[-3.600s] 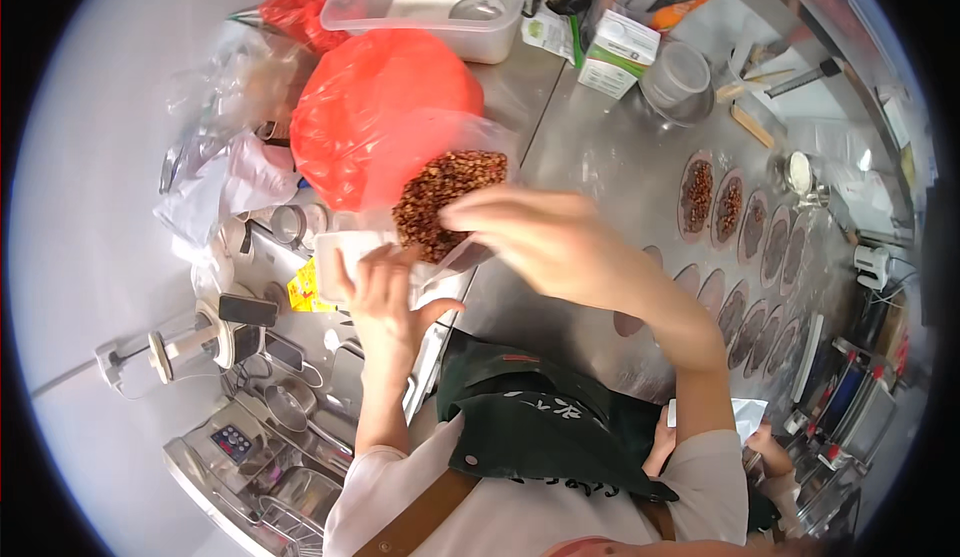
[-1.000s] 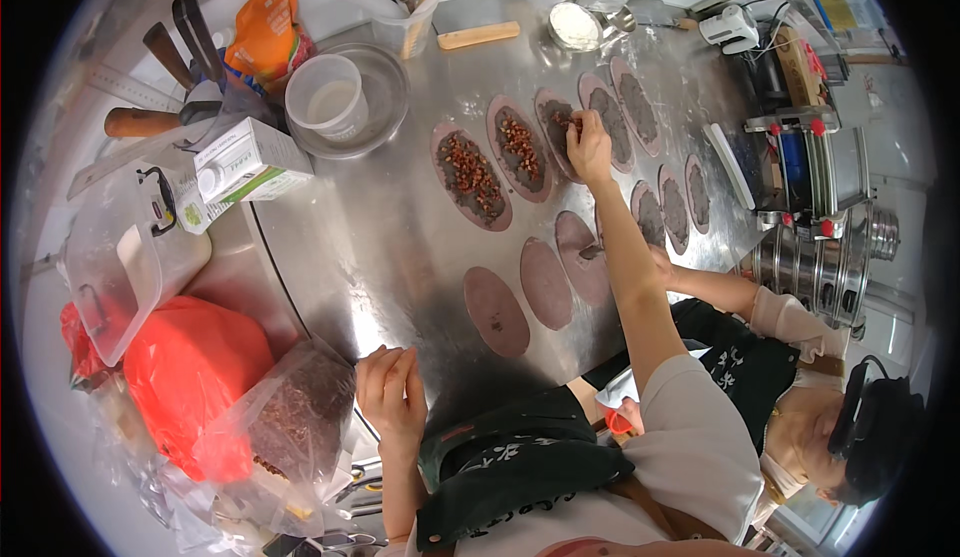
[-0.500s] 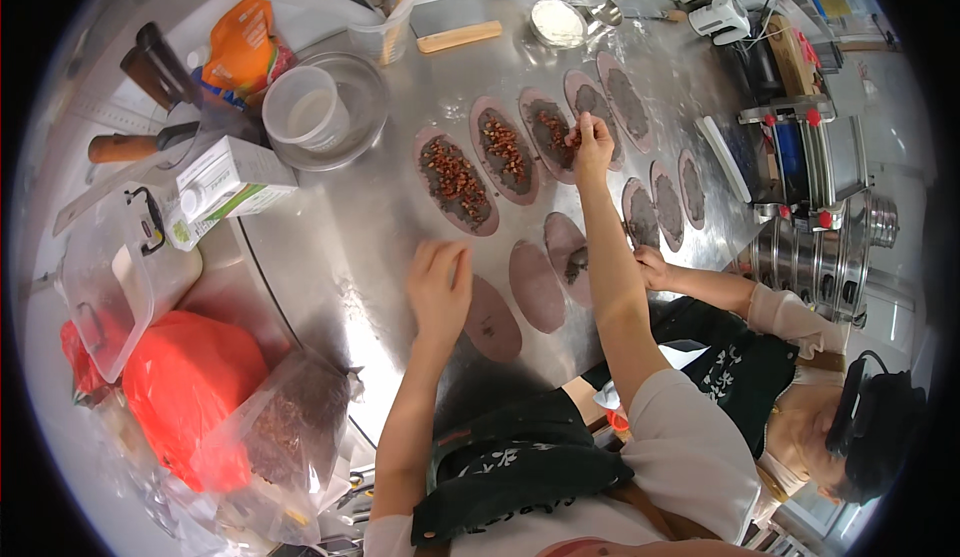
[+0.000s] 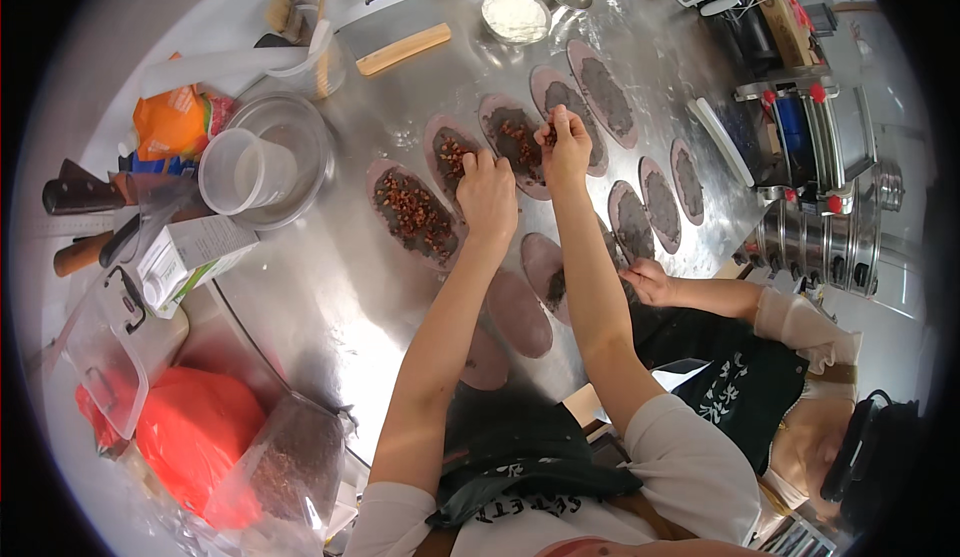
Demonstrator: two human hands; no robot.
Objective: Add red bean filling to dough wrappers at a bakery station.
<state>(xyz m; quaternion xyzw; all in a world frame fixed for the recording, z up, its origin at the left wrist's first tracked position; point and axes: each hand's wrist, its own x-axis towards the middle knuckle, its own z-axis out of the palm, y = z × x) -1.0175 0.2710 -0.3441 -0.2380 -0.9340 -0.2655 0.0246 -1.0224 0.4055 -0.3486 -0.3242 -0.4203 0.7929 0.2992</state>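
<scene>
My right hand [image 4: 565,152] pinches brown nut pieces at the third oval of pink dough [image 4: 498,112], which is spread with dark paste and partly strewn with the pieces. My left hand [image 4: 487,197], fingers curled, is over the second oval [image 4: 438,132] at its topping; what its fingertips hold is hidden. Left of it lies a thickly topped oval [image 4: 410,212]. Farther right are ovals with only dark paste [image 4: 608,92]. Below my hands are plainer pink ovals [image 4: 518,315], one partly behind my left forearm.
A co-worker's hand [image 4: 645,282] works at the lower row from the right. Left stand a plastic tub on a metal tray [image 4: 240,167], a carton [image 4: 185,262] and red bags [image 4: 190,427]. A wooden-handled scraper [image 4: 400,52] and flour bowl [image 4: 515,19] are at the back; machines line the right.
Over the last second my left hand has moved up and right from the near edge onto the second oval. My right hand stays at the third, which shows more pieces than earlier.
</scene>
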